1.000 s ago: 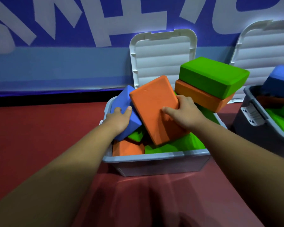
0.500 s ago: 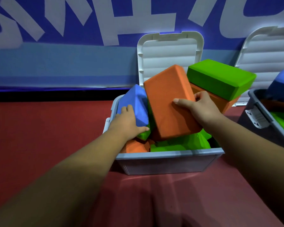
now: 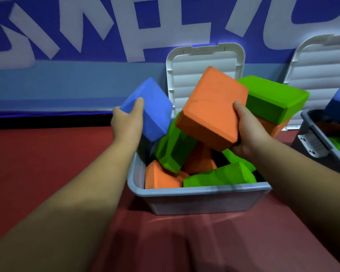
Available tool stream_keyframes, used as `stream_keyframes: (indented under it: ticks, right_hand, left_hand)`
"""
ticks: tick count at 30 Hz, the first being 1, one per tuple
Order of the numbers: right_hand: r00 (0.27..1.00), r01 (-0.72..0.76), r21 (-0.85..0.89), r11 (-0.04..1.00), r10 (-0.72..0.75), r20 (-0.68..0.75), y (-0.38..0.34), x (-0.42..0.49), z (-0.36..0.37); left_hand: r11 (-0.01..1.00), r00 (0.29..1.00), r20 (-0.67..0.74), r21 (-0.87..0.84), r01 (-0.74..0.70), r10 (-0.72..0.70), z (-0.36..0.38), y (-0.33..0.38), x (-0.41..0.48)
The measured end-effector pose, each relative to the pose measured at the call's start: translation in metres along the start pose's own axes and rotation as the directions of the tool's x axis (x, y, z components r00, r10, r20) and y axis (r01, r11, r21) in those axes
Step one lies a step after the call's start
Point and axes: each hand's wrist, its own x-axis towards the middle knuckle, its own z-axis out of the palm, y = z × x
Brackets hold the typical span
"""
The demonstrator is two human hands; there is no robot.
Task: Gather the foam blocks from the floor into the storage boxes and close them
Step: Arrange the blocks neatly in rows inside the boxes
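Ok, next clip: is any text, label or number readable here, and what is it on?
Wall banner: huge white characters, cropped by the frame; nothing reads as a word.
White label on the right storage box: dark marks, too small and blurred to read.
No print visible on the blue foam block, orange foam block or white lid.

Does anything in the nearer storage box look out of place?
Yes. In the grey box the blocks lie jumbled: a tilted green block leans on edge, and the stacked green block at back right rises far above the rim, so the white lid probably cannot shut.
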Motion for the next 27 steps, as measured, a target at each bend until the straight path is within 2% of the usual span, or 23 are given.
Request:
stream_keyframes:
  ticks: [2,4,10,16,20,24,27]
  right_hand:
    - [0.999,-0.029,0.052,0.998,0.028,0.031,0.001,-0.003,0.014]
    - [0.998,-0.051,0.069,0.996,0.047,0.053,0.005,-0.004,0.029]
    - [0.989,-0.130,0.029,0.991,0.127,0.081,0.026,-0.005,0.070]
    - [0.984,-0.142,0.004,0.990,0.140,0.114,0.036,0.000,0.092]
    - [0.984,-0.108,-0.097,0.989,0.121,0.134,0.046,0.003,0.107]
    - [0.995,-0.026,-0.206,0.978,0.046,0.089,0.067,0.017,0.124]
    - [0.995,-0.009,-0.265,0.964,0.034,0.093,0.082,0.027,0.138]
  left_hand:
    - [0.967,0.990,0.053,-0.216,0.136,-0.127,-0.006,0.001,0.002]
    - [0.913,0.968,0.150,-0.328,0.242,-0.203,-0.010,0.000,0.001]
    - [0.847,0.922,0.311,-0.403,0.347,-0.230,-0.011,-0.008,-0.002]
    - [0.810,0.863,0.433,-0.388,0.439,-0.260,-0.017,-0.026,-0.004]
    - [0.769,0.846,0.434,-0.409,0.491,-0.309,-0.022,-0.034,0.004]
    - [0.855,0.896,0.341,-0.331,0.399,-0.285,-0.034,-0.044,0.024]
    - [0.865,0.914,0.281,-0.329,0.379,-0.293,-0.040,-0.057,0.041]
